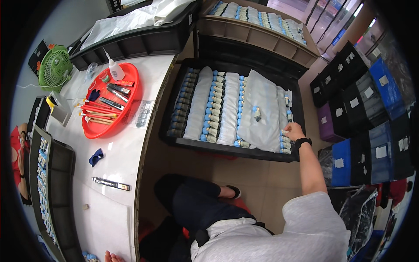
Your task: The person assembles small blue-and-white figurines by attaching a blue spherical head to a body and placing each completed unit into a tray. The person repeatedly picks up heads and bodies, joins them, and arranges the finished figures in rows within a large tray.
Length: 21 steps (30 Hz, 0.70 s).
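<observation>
Black plastic forms the crate (pixel 227 150) on your right, where small figurines (pixel 212 111) with pale-blue heads and cream-and-dark bodies lie in columns, parted by soft white liners (pixel 199 105). One lone figurine (pixel 256 114) lies apart from these on a wide white sheet (pixel 257 133) spread over the crate's right half. Your right hand (pixel 295 131), a black band (pixel 303 142) at its wrist, reaches to the crate's right-hand column, thumb and fingertips close together over the figurines there; whether they clasp one, you cannot tell from this view. Your left hand (pixel 113 257) shows only its fingers at the bottom edge, over the table (pixel 118 159), well apart from the right; its grip cannot be told. The figurines look light and stiff, perhaps smooth enough to slip, and any fine painted parts may scuff or chip. A gentle pinch around the body's middle seems safest, off the head. The liners look limp and could drag against a neighbouring piece, so keep your fingertips clear of their edges.
</observation>
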Available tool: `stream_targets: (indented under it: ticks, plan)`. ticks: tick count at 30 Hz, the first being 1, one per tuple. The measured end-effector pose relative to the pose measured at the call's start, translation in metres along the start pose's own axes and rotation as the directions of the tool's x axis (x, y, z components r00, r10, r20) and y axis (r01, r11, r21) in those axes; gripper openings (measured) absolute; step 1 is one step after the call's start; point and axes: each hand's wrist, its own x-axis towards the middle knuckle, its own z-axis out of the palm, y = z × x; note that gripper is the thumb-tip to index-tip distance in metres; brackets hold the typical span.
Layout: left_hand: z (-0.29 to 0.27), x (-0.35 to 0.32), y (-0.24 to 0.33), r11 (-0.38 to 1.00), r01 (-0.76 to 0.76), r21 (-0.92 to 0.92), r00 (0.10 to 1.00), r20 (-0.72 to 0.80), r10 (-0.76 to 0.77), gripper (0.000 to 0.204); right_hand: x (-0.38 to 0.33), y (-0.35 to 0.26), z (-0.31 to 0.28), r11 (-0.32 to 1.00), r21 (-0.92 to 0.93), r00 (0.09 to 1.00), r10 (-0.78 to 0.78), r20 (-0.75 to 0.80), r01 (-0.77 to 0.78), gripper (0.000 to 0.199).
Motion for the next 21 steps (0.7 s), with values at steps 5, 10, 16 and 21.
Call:
stream_targets:
  ticks: [5,10,16,21]
  plan:
    - [0.014,-0.006,0.006,0.999,-0.026,0.038,0.999,-0.021,0.027,0.024,-0.006,-0.005,0.0,1.0,0.01,0.999,0.009,0.051,-0.009,0.019]
    - [0.006,-0.004,0.0,1.0,-0.009,-0.023,1.0,0.024,0.009,0.025,0.004,-0.008,0.001,0.982,-0.19,0.988,0.026,0.151,0.003,0.027]
    - [-0.005,-0.001,-0.018,1.0,0.023,-0.015,0.995,-0.092,-0.024,0.024,0.014,-0.038,-0.009,0.904,-0.372,0.969,-0.245,-0.044,0.211,0.031]
    - [0.006,0.001,-0.009,0.996,-0.09,-0.007,0.996,-0.014,0.09,0.02,0.019,-0.124,0.022,0.765,0.527,0.919,-0.383,-0.088,0.369,0.034]
